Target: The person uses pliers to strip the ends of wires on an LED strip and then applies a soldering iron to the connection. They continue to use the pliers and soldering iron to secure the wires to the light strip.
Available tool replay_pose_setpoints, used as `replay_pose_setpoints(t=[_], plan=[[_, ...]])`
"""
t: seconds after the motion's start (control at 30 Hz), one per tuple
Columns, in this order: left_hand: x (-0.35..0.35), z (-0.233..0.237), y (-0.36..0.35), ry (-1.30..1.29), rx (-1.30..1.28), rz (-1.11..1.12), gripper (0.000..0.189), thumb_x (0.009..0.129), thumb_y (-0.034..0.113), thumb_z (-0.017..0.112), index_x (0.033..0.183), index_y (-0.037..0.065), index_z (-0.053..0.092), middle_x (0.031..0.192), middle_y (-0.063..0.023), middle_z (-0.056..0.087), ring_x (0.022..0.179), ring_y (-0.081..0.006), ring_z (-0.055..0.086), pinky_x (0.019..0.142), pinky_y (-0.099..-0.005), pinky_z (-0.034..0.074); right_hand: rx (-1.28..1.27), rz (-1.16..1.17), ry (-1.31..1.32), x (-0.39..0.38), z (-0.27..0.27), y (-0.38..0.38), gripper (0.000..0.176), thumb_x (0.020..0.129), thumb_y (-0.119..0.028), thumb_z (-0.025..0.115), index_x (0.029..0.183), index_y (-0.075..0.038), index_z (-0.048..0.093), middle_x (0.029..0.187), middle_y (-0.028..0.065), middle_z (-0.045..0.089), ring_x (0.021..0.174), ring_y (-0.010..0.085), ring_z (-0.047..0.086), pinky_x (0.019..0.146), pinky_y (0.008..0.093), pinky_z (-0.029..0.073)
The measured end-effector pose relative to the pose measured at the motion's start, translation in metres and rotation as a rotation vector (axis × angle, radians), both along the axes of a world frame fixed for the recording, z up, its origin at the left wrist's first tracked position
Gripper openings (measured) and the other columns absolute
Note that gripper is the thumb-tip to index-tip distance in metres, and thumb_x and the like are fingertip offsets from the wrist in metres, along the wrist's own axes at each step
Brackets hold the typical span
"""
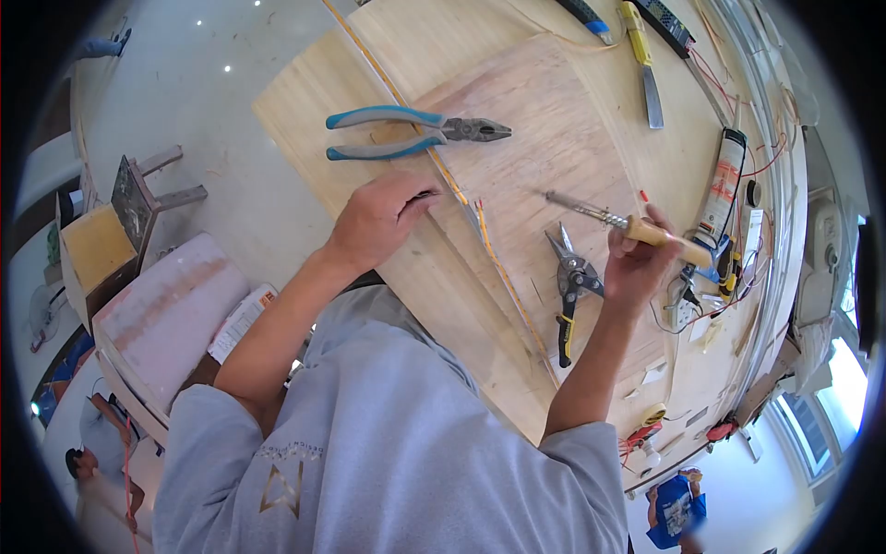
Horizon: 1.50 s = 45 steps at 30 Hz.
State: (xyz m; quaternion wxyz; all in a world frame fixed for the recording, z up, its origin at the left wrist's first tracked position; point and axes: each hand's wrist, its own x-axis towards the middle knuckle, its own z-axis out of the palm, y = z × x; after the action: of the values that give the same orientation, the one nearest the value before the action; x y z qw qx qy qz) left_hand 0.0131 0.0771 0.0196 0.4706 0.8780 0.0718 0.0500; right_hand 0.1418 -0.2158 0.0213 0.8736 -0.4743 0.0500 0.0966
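My right hand (641, 263) holds a soldering iron (657, 233) by its wooden handle, its metal tip pointing left over the board. My left hand (383, 222) is closed beside the edge of a thin strip (498, 263) with an orange line and red wire ends; whatever its fingers hold is too small to make out. Pliers (415, 131) with blue and grey handles lie above my left hand. Between my hands, snips (572, 286) with a black and yellow handle rest on the plywood sheet (526, 83).
A yellow scraper (643, 60) lies at the top right of the wooden table (305, 102). Along its right side are a sealant tube (722, 185), a power strip (681, 309) and red wires. A pink padded seat (171, 309) stands at left. Other people are in the lower corners.
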Motion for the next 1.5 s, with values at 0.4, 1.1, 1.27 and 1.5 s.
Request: replay_pose_setpoints(t=[0.4,1.1,1.27,1.5], plan=[[0.020,-0.012,-0.007,-0.059,-0.035,-0.017,0.013,0.078,-0.001,0.067,0.091,0.002,0.063,0.084,-0.0103,0.062,0.076,-0.0239,0.061,0.068,-0.0310,0.049,-0.397,0.088,0.092,-0.006,-0.026,0.022,0.037,0.097,-0.029,0.049,0.092,0.006,0.060,0.064,0.0096,0.058,0.049,0.0132,0.051,0.046,0.0239,0.041],[0.099,-0.004,0.017,-0.091,0.538,-0.524,0.011,0.077,0.003,0.056,0.086,0.004,0.062,0.094,-0.0078,0.059,0.092,-0.0256,0.059,0.075,-0.0332,0.051,-0.332,-0.120,0.237,0.005,-0.026,0.016,0.033,0.094,-0.029,0.055,0.084,0.002,0.059,0.064,0.0067,0.055,0.049,0.0109,0.047,0.042,0.0241,0.038],[0.109,-0.006,0.029,-0.056,0.229,-0.480,0.010,0.074,0.003,0.064,0.084,0.003,0.064,0.093,-0.0072,0.058,0.094,-0.0254,0.056,0.080,-0.0336,0.047,-0.290,-0.108,0.184,0.004,-0.034,0.011,0.031,0.094,-0.028,0.055,0.084,0.002,0.059,0.065,0.0072,0.056,0.048,0.0111,0.048,0.042,0.0248,0.039],[0.114,-0.017,0.018,0.004,0.089,-0.564,0.010,0.076,0.006,0.064,0.086,0.005,0.065,0.087,-0.0048,0.058,0.095,-0.0217,0.055,0.082,-0.0332,0.045,-0.351,-0.105,0.156,0.001,-0.030,0.013,0.034,0.094,-0.030,0.053,0.085,0.002,0.059,0.064,0.0072,0.056,0.048,0.0114,0.049,0.042,0.0243,0.039]])
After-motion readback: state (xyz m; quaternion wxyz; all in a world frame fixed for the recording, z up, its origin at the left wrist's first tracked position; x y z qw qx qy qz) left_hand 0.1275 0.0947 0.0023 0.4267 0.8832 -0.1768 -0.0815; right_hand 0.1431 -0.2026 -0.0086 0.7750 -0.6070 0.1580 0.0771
